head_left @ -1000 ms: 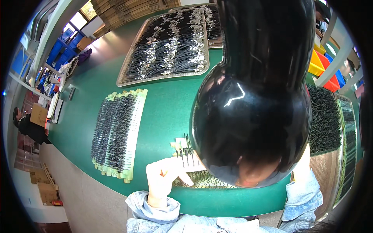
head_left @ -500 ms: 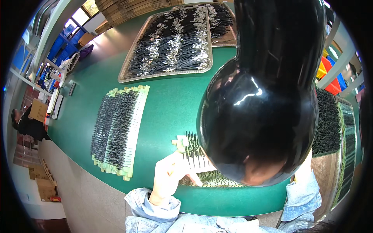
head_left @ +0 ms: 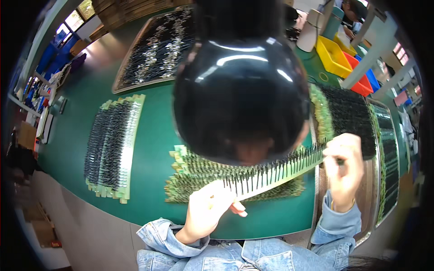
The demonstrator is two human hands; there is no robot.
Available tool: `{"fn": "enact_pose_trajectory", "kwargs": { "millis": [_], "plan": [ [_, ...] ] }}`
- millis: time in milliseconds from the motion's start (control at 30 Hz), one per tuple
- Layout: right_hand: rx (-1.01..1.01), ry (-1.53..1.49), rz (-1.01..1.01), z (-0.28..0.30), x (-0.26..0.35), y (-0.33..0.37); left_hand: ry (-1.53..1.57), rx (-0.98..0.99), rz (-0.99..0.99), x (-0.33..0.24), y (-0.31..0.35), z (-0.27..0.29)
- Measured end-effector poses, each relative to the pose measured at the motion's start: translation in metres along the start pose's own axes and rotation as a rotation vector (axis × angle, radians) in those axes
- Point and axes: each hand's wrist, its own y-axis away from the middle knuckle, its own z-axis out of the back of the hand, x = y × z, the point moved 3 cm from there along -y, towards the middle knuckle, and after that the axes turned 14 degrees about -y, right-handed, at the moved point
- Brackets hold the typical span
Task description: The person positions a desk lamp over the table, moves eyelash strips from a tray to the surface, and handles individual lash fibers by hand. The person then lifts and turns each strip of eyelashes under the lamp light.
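- So our left hand (head_left: 205, 210) is down at 6 o'clock in the view, thumb and fingers pinching the left end of a pale green strip (head_left: 278, 179). The exact contact is tucked under the hand, so we can't see that bit.
- Our right hand (head_left: 352, 152) is out at 3 o'clock, fingers curled in and pinching the other end.
- That puts the strip at roughly 4 o'clock, slanting up toward 2, with a row of thin black pins standing along its far edge.
- Behind and below it we've got rows of similar strips (head_left: 199, 165) on the green tabletop (head_left: 266, 221), around 6 o'clock. Can't tell if ours touches them.
- A glossy black bulb shape (head_left: 242, 104) hangs in from 12 o'clock and hides some of those rows.
- Over at 9 o'clock: another batch of pinned strips (head_left: 108, 149), packed side by side.
- At 11 there's a big tray (head_left: 143, 84) full of black and silvery pieces.
- At 2 we spot a yellow bin (head_left: 332, 58) beside a red one.
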Motion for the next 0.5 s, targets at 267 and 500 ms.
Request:
{"fn": "enact_pose_trajectory", "kwargs": {
  "millis": [267, 500],
  "plan": [
    [0.417, -0.133, 0.033, -0.024, 0.029, 0.018, -0.289, -0.052, -0.074, -0.007, 0.022, -0.031],
    [0.424, -0.207, 0.098, -0.029, 0.033, 0.029, -0.489, 0.03, -0.218, -0.01, 0.033, -0.039]
  ]
}}
